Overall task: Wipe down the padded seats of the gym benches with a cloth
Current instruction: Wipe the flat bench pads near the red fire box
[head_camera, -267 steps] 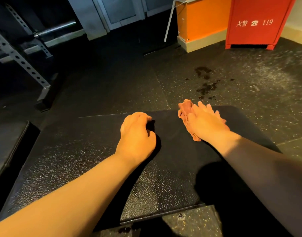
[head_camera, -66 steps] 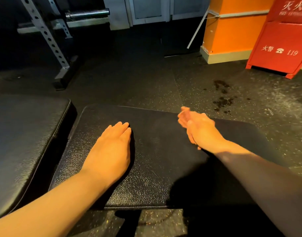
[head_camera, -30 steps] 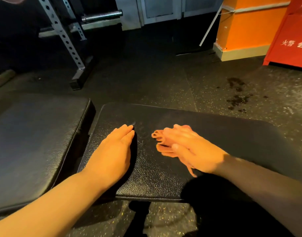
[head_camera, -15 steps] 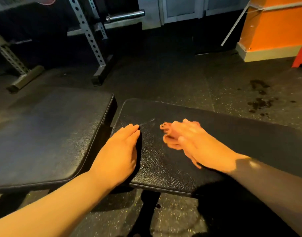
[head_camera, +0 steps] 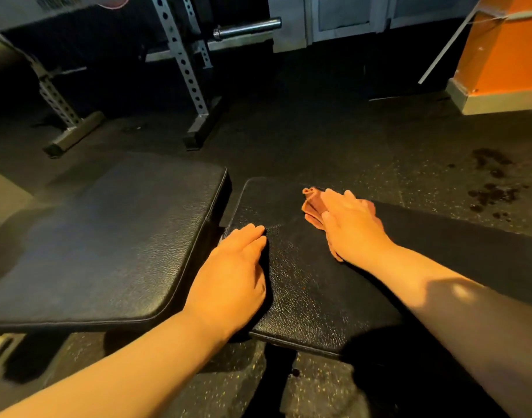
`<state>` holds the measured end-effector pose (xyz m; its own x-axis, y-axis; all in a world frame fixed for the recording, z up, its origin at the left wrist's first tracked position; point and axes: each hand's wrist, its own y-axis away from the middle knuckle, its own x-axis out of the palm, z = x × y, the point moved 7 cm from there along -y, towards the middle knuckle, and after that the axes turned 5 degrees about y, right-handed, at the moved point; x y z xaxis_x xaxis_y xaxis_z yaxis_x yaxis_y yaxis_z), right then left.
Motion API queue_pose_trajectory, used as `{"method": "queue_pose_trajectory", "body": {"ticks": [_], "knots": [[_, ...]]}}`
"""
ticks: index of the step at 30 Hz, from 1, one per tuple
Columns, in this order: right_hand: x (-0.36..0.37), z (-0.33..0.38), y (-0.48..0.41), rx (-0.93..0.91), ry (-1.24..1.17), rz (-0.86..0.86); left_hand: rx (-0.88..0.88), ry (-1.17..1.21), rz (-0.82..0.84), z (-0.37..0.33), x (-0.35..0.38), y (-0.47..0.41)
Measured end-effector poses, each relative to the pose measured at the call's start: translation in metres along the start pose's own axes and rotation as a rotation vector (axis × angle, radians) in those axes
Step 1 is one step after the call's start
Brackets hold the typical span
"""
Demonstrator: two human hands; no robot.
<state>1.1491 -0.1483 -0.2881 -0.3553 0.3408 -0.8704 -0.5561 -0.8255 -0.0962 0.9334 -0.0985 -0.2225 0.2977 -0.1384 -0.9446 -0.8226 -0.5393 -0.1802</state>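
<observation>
- Now my right hand [head_camera: 353,229] is pressing the cloth [head_camera: 313,206] flat-fingered onto the seat pad [head_camera: 304,285].
- My left hand [head_camera: 231,276] is resting beside it, fingers straight, holding nothing.

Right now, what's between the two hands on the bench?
In the head view, only bare black seat pad lies between the left hand and the right hand, which presses the cloth.

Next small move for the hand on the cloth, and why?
Probably sweep the right hand and the crumpled reddish-brown cloth under it toward the near-left corner of the black textured bench pad. The cloth sits by the pad's far edge, with bare pad nearer. The left hand rests flat on that corner and would have to lift.
</observation>
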Motion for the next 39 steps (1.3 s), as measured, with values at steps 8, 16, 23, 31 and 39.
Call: {"method": "queue_pose_trajectory", "body": {"ticks": [8,16,23,31,39], "knots": [[0.004,0.053,0.056,-0.544,-0.099,0.17,-0.119,0.101,-0.071,0.011,-0.005,0.005],[0.009,0.098,0.021,-0.309,-0.053,-0.122,-0.251,0.123,-0.192,0.034,-0.013,0.01],[0.01,0.065,-0.033,-0.329,-0.08,0.136,-0.279,0.139,-0.252,0.037,-0.014,0.012],[0.015,0.128,0.0,-0.594,-0.104,0.109,-0.256,0.17,-0.305,0.037,-0.012,0.014],[0.016,0.112,-0.087,-0.297,0.038,0.123,-0.31,0.202,-0.303,0.04,-0.009,0.018]]}}
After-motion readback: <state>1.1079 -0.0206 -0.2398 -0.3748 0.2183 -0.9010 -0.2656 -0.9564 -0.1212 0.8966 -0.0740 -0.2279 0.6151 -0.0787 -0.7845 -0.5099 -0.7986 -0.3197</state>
